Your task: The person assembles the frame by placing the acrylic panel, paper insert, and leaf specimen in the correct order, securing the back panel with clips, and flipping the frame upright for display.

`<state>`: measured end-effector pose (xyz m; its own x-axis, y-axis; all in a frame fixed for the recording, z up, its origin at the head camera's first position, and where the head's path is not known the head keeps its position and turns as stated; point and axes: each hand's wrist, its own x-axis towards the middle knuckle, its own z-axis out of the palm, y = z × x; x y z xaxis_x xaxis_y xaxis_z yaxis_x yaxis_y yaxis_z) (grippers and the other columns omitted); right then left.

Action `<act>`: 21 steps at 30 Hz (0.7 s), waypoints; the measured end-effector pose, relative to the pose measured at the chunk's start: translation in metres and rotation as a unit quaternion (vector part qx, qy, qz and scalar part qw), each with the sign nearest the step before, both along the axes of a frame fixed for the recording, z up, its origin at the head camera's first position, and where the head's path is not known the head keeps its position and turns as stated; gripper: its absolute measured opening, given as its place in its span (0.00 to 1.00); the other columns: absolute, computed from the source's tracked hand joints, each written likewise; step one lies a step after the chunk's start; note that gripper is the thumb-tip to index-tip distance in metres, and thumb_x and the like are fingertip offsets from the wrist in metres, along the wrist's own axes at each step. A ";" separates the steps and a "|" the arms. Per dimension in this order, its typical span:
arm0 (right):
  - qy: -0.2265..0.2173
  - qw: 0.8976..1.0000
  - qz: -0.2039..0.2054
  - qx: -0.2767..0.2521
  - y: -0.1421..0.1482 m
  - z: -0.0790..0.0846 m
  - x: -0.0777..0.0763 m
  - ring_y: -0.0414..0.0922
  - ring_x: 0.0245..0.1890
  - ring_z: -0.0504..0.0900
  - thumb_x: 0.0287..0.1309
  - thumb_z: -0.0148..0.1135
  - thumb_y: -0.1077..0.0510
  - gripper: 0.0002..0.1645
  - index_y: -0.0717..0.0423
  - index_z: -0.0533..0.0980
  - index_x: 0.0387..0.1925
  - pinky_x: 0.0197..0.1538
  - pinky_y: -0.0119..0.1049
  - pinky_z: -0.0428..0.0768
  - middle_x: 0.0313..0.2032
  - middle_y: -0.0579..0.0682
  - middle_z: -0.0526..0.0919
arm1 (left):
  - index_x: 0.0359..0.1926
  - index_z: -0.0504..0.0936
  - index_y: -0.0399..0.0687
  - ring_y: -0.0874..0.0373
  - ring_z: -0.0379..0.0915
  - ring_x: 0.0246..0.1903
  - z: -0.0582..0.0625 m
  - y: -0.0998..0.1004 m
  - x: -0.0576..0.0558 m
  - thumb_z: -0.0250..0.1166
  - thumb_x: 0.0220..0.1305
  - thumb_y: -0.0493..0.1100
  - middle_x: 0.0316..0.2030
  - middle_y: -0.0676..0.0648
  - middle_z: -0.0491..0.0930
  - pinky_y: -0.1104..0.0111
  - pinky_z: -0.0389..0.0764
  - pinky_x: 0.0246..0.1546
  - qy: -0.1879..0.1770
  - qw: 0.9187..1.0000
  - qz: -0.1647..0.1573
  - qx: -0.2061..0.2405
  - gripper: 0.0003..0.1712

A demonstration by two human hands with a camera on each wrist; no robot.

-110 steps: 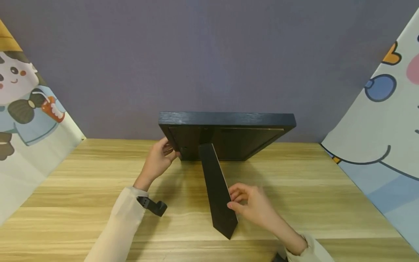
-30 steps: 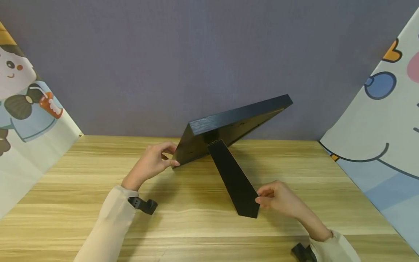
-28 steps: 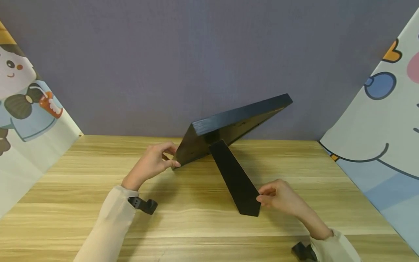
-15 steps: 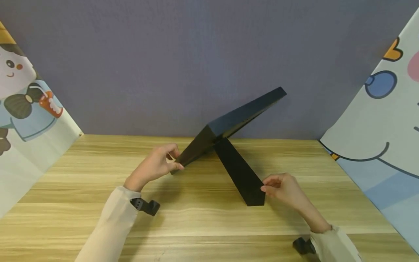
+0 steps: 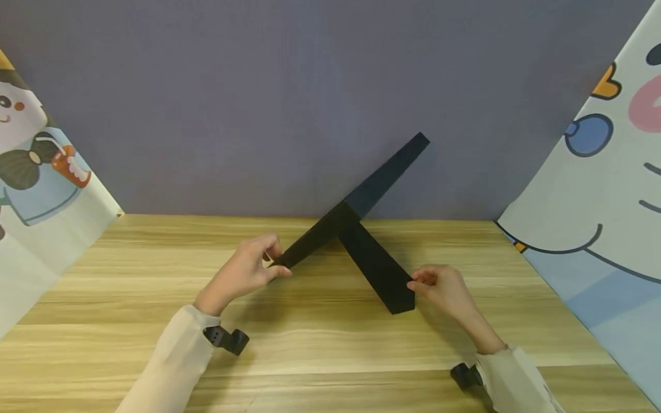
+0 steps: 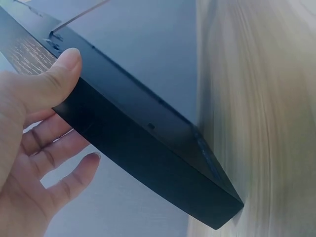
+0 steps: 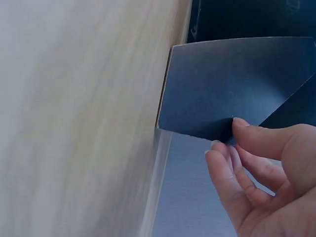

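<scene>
A black picture frame (image 5: 384, 182) stands tilted on the table, turned so that its narrow side faces me in the head view. From its back a black easel leg (image 5: 377, 269) slants down to the right. My left hand (image 5: 240, 278) pinches the frame's near side edge between thumb and fingers; in the left wrist view the thumb (image 6: 54, 81) lies over the frame's side (image 6: 133, 143). With thumb and fingertips my right hand (image 5: 446, 292) pinches the leg's right edge near its lower end. The right wrist view has the leg's end (image 7: 212, 84) close to the wood. The frame's front is hidden.
The wood-grain table (image 5: 310, 355) meets a grey-purple back wall (image 5: 232, 115). Cartoon-printed panels (image 5: 609, 218) stand at the left and right sides. Each wrist wears a black strap with a small device (image 5: 227, 339).
The frame has turned counterclockwise, from its back facing me to nearly edge-on. My right hand has swung the leg right and then away from me; both hands keep hold.
</scene>
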<state>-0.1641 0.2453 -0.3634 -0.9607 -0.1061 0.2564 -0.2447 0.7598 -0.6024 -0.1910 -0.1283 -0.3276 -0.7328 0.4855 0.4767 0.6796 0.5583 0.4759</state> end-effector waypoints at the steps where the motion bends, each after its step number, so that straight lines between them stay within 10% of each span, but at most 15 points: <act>1: 0.005 1.000 -0.002 0.003 0.000 0.000 -0.001 0.38 0.24 0.78 0.50 0.70 0.63 0.04 0.60 0.82 0.30 0.27 0.28 0.75 0.25 0.50 0.84 | 0.25 0.70 0.45 0.59 0.72 0.29 0.000 0.001 0.001 0.76 0.45 0.37 0.26 0.50 0.74 0.62 0.79 0.32 0.004 1.000 -0.002 0.001 0.19; 21: -0.026 1.000 0.004 0.000 -0.009 0.004 -0.012 0.57 0.40 0.84 0.56 0.64 0.63 0.14 0.66 0.80 0.44 0.36 0.41 0.82 0.38 0.59 0.85 | 0.24 0.70 0.43 0.62 0.71 0.22 -0.001 0.007 0.020 0.78 0.43 0.39 0.23 0.49 0.74 0.74 0.75 0.23 0.048 0.998 0.045 -0.018 0.21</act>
<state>-0.1761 0.2366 -0.3594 -0.9719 -0.1139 0.2062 -0.2191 0.7584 -0.6139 -0.1707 -0.1208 -0.3288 -0.7255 0.4374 0.5313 0.6677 0.6344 0.3895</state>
